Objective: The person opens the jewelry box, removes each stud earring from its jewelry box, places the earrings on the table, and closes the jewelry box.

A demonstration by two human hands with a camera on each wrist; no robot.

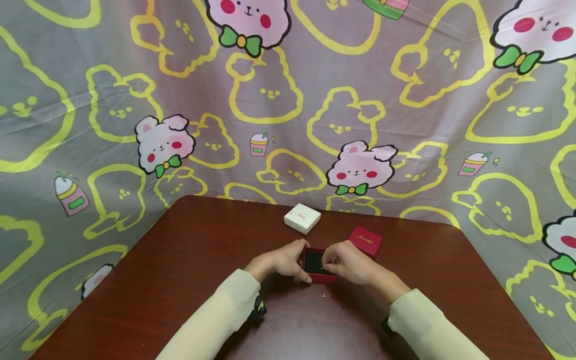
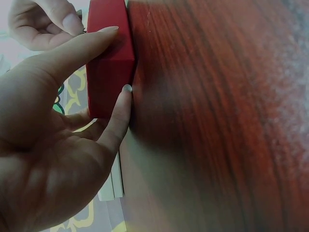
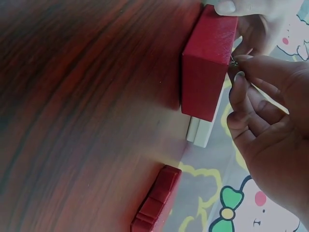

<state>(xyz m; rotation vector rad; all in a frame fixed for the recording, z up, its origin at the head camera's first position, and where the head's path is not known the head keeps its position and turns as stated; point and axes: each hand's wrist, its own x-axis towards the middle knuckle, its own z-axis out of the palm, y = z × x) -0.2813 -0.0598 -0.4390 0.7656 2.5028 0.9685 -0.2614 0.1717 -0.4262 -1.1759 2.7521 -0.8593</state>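
Note:
A red jewelry box [image 1: 320, 278] with a black insert lies open on the table. My left hand [image 1: 286, 258] holds it at its left end, thumb on the near wall and fingers around the far side. Over the box's right part, my right hand [image 1: 348, 261] pinches a tiny earring between thumb and forefinger; its thin metal post [image 3: 232, 59] shows at the box's rim, the rest hidden by the fingertips. A second small stud earring [image 1: 322, 296] lies on the table just in front of the box.
The red lid [image 1: 366, 241] with gold lettering lies behind and right of the box. A white gift box [image 1: 302, 218] stands farther back. Patterned cloth [image 1: 279, 135] hangs around the brown wooden table [image 1: 202, 250].

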